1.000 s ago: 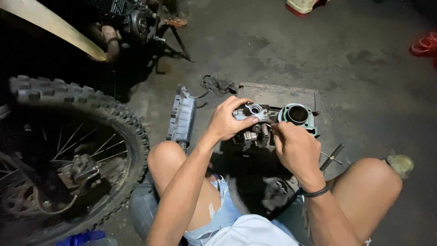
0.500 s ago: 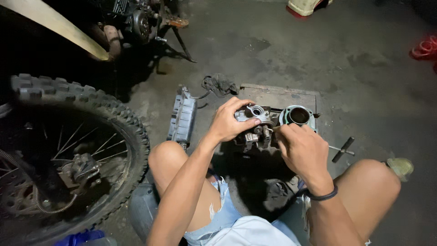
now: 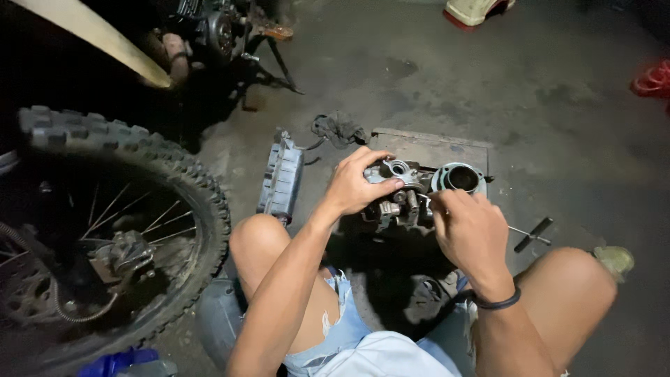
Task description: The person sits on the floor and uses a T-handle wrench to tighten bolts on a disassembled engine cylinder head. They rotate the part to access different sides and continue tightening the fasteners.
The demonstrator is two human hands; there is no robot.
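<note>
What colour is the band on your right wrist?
Black; the wristband shows plainly in the head view.

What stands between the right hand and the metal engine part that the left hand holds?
Nothing visible. The left hand grips the metal engine part from its left side, and the right hand reaches it directly from the right, fingertips at its edge. The round cylinder stands behind, not between them.
</note>
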